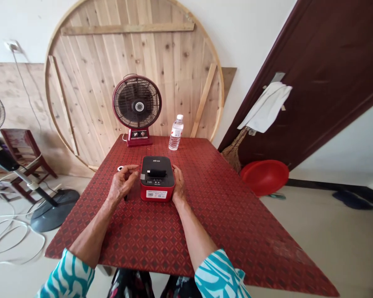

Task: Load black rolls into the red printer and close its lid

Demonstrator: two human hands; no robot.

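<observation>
A small red box with a black lid, a label printer [157, 178], sits in the middle of the red patterned table [224, 207]. My right hand [178, 184] rests against its right side, fingers lying along the casing. My left hand [123, 182] hovers just left of the box, fingers curled with thumb and fingertips drawn together; whether anything is in the pinch I cannot make out. A small white and black round item [120, 168] lies on the table just beyond my left hand.
A red table fan [137, 108] and a plastic water bottle [175, 132] stand at the far table edge. A round wooden tabletop [133, 54] leans on the wall. A standing fan's base [51, 209] with cables is at left; a red basin [265, 176] lies at right.
</observation>
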